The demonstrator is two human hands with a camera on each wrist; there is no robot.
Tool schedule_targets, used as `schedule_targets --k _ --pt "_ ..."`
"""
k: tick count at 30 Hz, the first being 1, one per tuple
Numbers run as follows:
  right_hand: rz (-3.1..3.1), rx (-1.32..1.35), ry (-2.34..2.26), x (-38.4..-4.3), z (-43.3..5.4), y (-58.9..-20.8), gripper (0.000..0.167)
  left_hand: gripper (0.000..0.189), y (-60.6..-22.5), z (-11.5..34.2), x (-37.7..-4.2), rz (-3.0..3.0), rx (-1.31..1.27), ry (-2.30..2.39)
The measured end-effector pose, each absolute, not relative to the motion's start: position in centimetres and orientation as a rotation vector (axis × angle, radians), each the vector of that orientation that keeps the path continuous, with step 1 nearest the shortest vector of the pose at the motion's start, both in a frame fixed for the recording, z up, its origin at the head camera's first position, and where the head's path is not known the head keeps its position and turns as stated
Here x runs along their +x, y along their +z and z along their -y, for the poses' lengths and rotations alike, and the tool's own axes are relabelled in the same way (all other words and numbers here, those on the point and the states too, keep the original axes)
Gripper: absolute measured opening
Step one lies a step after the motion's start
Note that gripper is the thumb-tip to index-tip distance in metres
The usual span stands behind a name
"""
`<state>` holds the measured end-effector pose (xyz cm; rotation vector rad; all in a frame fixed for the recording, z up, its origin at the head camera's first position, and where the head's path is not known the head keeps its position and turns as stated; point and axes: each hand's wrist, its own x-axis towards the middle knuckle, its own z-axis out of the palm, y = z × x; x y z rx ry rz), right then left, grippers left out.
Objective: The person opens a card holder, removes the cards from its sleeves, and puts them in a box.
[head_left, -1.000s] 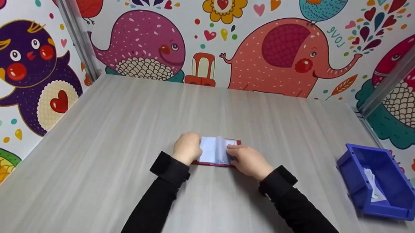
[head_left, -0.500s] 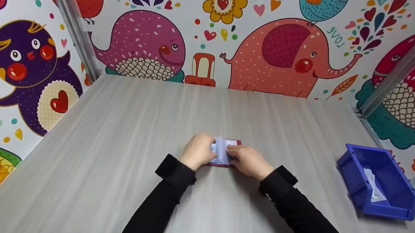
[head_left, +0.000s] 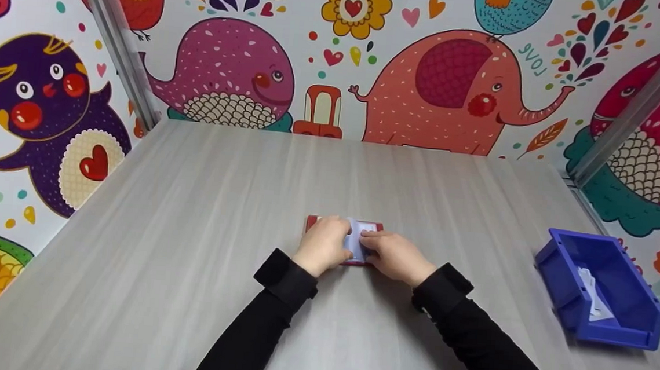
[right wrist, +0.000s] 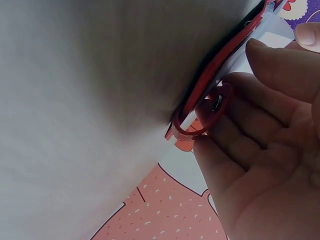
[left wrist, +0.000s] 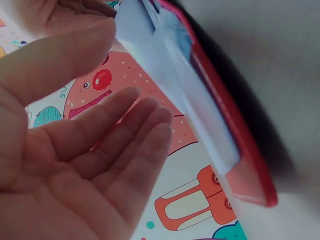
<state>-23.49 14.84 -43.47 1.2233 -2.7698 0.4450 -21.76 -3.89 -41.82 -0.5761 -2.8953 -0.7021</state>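
A small red card holder (head_left: 312,223) lies spread on the table, its clear plastic sleeves (head_left: 354,242) standing up a little in the middle. My left hand (head_left: 324,244) is over its left half; in the left wrist view the thumb (left wrist: 95,42) reaches the sleeves' edge, and the fingers (left wrist: 125,135) are nearly straight with nothing between them and the thumb. At the right side, my right hand (head_left: 397,256) holds the holder, thumb on the sleeves and fingers by the cover edge. A red strap (right wrist: 220,112) with a metal snap curves against those fingers in the right wrist view.
A blue plastic bin (head_left: 601,291) stands at the table's right edge, with a white item (head_left: 595,296) inside. Printed cartoon walls (head_left: 228,67) enclose the back and both sides of the wood-grain table (head_left: 219,189).
My left hand has moved right from the holder's left edge to near the middle, uncovering the red left cover. The right hand keeps its place.
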Motion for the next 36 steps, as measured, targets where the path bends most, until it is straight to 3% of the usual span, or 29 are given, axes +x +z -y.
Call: schedule_targets --k 23,36 --pt "2.785 1.259 0.509 -23.56 -15.37 -43.33 0.039 0.032 -42.37 3.70 -21.82 2.919 -0.554 -0.708" --pt "2.759 1.114 0.697 -23.95 -15.53 -43.60 0.023 0.030 -42.30 3.43 -21.49 2.910 -0.563 -0.643"
